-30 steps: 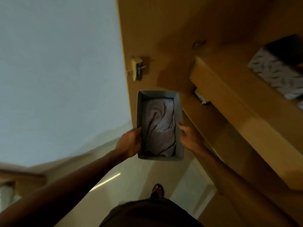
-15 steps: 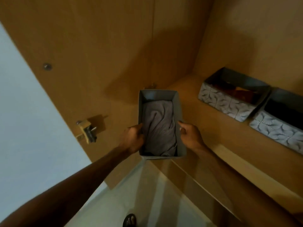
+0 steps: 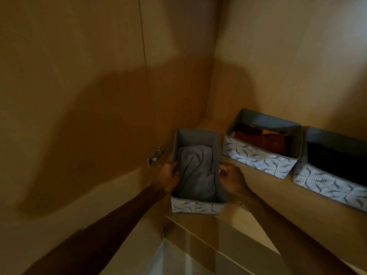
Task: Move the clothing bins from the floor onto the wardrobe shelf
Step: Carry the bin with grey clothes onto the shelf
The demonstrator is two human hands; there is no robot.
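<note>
A person's two bare arms reached forward into a dim, tan wooden wardrobe. Between the hands sat a grey fabric bin point(image 3: 195, 207) with a pale leaf pattern on its front panel, at about 6 o'clock in the view. Its near end hung over the front edge of the wardrobe shelf point(image 3: 264, 187), while the far end reached towards the back corner; whether its base rested fully on the shelf could not be told. A crumpled grey garment point(image 3: 195, 173) filled the bin.

The left hand point(image 3: 168, 177) clasped the bin's left wall, fingers curled over the rim and pinching the fabric. The right hand point(image 3: 231, 176) gripped the right wall the same way, fingers hooked over the rim.

At 3 o'clock from the held bin, near it but apart, a second patterned bin point(image 3: 258, 159) sat on the shelf, set at an angle, holding folded rust-brown and orange clothing point(image 3: 262, 141). Just beside it, further towards 3 o'clock, a third patterned bin point(image 3: 327, 183) held dark clothing point(image 3: 335, 163) and ran off the right edge of the view.

At 9 o'clock from the held bin, a small metal hinge point(image 3: 156, 155) was fixed to the wardrobe's wooden side panel point(image 3: 79, 96). At 6 o'clock, below the shelf edge, a pale strip of floor point(image 3: 170, 261) showed, blurred.
</note>
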